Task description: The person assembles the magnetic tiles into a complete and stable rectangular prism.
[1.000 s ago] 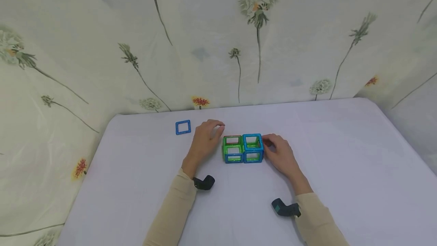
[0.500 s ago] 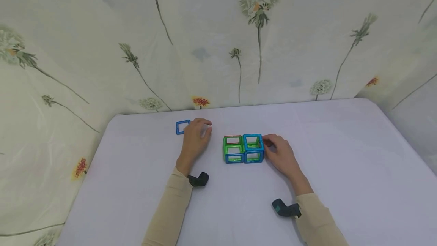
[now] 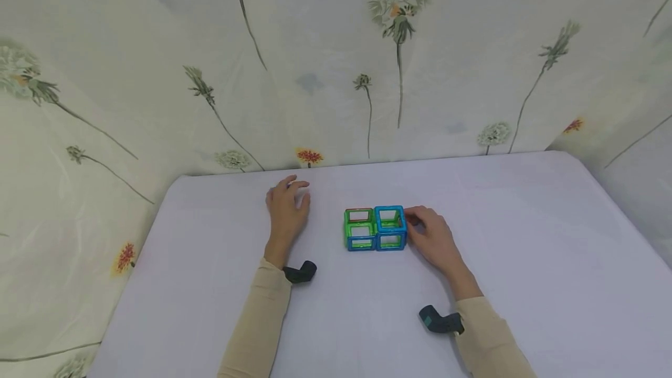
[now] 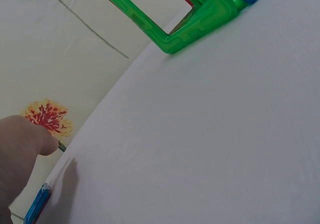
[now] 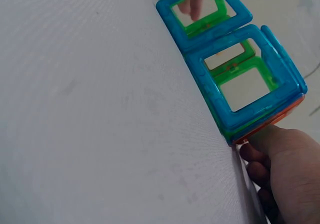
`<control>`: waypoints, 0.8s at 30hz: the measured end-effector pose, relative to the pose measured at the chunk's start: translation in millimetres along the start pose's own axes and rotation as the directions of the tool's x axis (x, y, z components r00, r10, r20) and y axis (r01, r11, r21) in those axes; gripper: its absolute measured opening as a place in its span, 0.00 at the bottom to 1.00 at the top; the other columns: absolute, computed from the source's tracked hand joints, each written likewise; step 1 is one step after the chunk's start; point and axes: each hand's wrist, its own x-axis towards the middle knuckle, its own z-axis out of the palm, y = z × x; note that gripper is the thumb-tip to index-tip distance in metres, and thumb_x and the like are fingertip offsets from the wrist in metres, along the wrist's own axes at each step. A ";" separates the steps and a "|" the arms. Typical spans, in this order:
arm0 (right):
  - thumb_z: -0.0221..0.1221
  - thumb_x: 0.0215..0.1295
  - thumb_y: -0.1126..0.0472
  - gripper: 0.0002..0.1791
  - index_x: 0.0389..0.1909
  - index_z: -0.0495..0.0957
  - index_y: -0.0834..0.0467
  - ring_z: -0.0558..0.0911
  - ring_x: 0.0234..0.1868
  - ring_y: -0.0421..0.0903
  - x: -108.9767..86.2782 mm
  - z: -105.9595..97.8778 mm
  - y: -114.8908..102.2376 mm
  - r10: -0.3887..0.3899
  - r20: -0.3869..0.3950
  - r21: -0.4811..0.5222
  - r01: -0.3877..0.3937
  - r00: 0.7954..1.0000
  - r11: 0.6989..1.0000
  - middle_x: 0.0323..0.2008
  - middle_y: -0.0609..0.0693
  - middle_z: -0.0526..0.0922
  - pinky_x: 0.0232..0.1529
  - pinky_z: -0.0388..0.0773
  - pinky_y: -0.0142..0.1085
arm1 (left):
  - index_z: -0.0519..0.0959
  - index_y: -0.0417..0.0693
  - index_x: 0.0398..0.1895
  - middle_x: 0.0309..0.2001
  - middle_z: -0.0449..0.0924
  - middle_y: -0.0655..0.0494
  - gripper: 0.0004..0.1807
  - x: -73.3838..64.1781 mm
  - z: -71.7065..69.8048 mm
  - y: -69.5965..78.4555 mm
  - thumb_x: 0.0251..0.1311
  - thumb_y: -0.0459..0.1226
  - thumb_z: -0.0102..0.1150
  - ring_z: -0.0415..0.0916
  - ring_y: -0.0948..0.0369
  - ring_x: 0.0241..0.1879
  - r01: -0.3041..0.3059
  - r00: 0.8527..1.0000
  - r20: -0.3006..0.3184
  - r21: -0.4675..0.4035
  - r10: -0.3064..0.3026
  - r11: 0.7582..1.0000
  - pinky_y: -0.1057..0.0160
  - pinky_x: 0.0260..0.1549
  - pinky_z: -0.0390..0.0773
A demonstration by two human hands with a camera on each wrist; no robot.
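Two joined box frames of magnetic tiles (image 3: 375, 228) stand mid-table, the right one topped with a blue square. The left box frame shows a green inside and a red back edge. At the right side my right hand (image 3: 431, 237) holds the structure with curled fingers; the thumb (image 5: 272, 138) lies against its orange side tile (image 5: 280, 116). Left of the structure and apart from it, my left hand (image 3: 287, 209) hovers with loosely bent, spread fingers over a loose blue square tile (image 4: 37, 204). In the head view the hand almost wholly covers that tile.
A white cloth covers the table (image 3: 362, 319). Behind it hangs a pale curtain (image 3: 325, 63) printed with dandelions. Each wrist carries a small dark camera, such as the left wrist camera (image 3: 301, 273).
My left hand has moved left, from beside the structure to over the loose blue tile, and its fingers have spread. The right hand and the structure have stayed in place.
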 end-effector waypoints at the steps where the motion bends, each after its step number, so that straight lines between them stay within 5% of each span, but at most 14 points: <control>1: 0.57 0.65 0.63 0.15 0.53 0.75 0.57 0.76 0.47 0.48 0.0 -0.1 -0.1 0.000 0.000 -0.001 0.000 1.000 1.000 0.45 0.53 0.80 0.51 0.72 0.47 | 0.82 0.52 0.44 0.60 0.73 0.50 0.12 -0.1 -0.1 -0.7 0.57 0.37 0.60 0.65 0.52 0.63 0.019 1.000 -0.007 0.010 -0.018 1.000 0.41 0.65 0.49; 11: 0.56 0.65 0.63 0.15 0.52 0.75 0.58 0.76 0.47 0.48 0.0 -0.8 -2.1 -0.004 0.001 -0.004 0.004 1.000 1.000 0.44 0.53 0.80 0.50 0.72 0.46 | 0.72 0.56 0.60 0.64 0.66 0.47 0.26 -1.6 -5.1 -8.0 0.56 0.47 0.61 0.58 0.47 0.65 0.276 0.961 -0.017 0.134 -0.276 0.952 0.39 0.63 0.46; 24: 0.56 0.65 0.63 0.15 0.53 0.74 0.59 0.76 0.46 0.48 2.2 0.2 0.2 -0.012 -0.002 -0.019 0.012 1.000 1.000 0.44 0.54 0.80 0.50 0.73 0.46 | 0.68 0.55 0.64 0.62 0.68 0.49 0.29 -0.4 -7.3 -10.7 0.58 0.47 0.60 0.58 0.49 0.64 0.295 0.954 0.010 0.122 -0.298 0.948 0.42 0.64 0.47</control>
